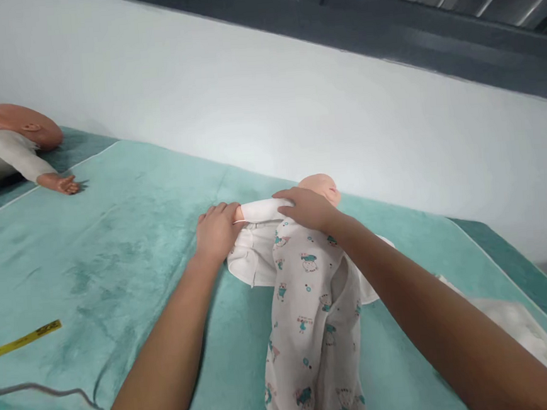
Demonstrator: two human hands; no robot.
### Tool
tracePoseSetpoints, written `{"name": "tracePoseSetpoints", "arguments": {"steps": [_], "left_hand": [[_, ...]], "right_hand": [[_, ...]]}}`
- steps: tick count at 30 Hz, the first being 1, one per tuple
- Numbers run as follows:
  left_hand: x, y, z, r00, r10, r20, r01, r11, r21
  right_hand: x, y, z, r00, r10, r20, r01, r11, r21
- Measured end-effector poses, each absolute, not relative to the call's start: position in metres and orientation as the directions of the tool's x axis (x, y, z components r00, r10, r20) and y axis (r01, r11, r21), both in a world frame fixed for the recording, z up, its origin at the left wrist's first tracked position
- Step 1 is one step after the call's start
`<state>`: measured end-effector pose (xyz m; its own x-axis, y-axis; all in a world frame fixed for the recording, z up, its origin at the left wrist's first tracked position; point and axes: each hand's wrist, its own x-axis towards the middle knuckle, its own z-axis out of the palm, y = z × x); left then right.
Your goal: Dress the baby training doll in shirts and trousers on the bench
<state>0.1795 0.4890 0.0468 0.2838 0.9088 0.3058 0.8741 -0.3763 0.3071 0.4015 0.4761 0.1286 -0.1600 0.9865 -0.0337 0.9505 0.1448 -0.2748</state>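
Turquoise plush covers the padded surface in front of me, and on this blanket (129,241) the baby doll (318,184) lies near the middle, its head at the far side by the white wall (247,112) and its body running toward me. My left hand (216,233) is closed around the doll's outstretched arm (239,215) at the wrist, hiding the doll's hand; that hold seems meant to draw the limb straight out to the left. My right hand (306,207) grips the white sleeve (262,210) near the shoulder, thumb and fingers on either side, probably so that the cloth lies snug along the arm. Below, a white shirt flap (252,257) spreads flat, while a printed baby garment (304,303) drapes over the trunk toward the near edge. Another doll (42,122) lies far left, a yellow tape strip (23,340) near left, and folded white cloth (520,324) on the right, all well apart from my hands.
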Motion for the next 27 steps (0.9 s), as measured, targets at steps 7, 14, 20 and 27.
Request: {"name": "tracePoseSetpoints", "arguments": {"steps": [7,14,20,27], "left_hand": [[0.172,0.487,0.042,0.197,0.961,0.192,0.92,-0.249,0.304],[0.179,0.483,0.036,0.193,0.963,0.19,0.915,-0.246,0.319],[0.174,0.475,0.022,0.158,0.932,0.326,0.866,-0.29,0.408],[0.177,0.419,0.039,0.058,0.786,0.616,0.668,-0.489,0.561]], "right_hand": [[0.424,0.446,0.112,-0.073,0.97,0.232,0.842,0.185,-0.507],[0.506,0.373,0.039,0.224,0.872,0.435,0.874,0.018,-0.485],[0.511,0.371,0.027,0.352,0.812,0.465,0.913,-0.191,-0.359],[0.507,0.371,0.032,0.528,0.747,0.404,0.846,-0.42,-0.329]]}}
